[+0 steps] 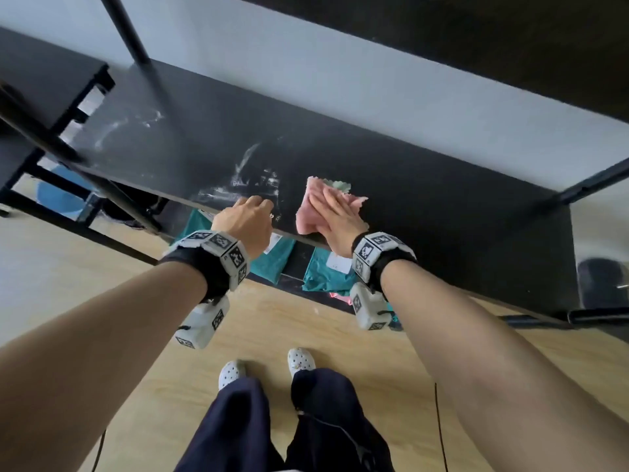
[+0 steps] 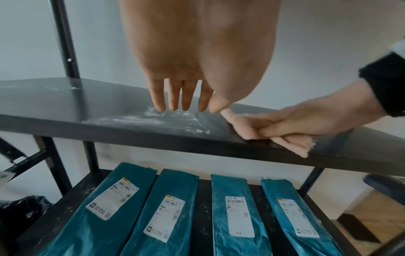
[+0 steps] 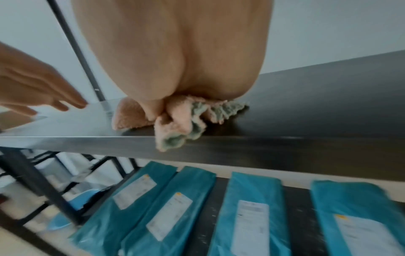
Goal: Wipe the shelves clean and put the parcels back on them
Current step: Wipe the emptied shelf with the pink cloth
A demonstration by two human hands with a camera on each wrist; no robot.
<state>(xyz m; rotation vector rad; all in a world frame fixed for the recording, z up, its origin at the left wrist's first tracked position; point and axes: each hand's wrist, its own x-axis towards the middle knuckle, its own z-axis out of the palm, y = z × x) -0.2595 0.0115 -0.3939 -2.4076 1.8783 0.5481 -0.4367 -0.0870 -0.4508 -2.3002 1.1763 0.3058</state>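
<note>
A black shelf (image 1: 442,212) carries white dust smears (image 1: 252,178) left of centre. My right hand (image 1: 335,212) lies on a pink cloth (image 1: 306,216) with a green underside, pressing it onto the shelf near the front edge. In the right wrist view the cloth (image 3: 175,121) is bunched round my thumb and hangs over the edge. My left hand (image 1: 248,212) is beside it, and its straight fingertips (image 2: 181,104) touch the dusty patch (image 2: 142,119). Several teal parcels (image 2: 166,216) with white labels lie side by side on the lower shelf (image 2: 203,207).
Black uprights stand at the back left (image 1: 136,46) and the right end (image 1: 595,182), with another black shelf (image 1: 476,46) overhead. A second black rack (image 1: 51,97) adjoins on the left. A black bag (image 2: 24,209) sits low left. The floor (image 1: 306,335) is wooden.
</note>
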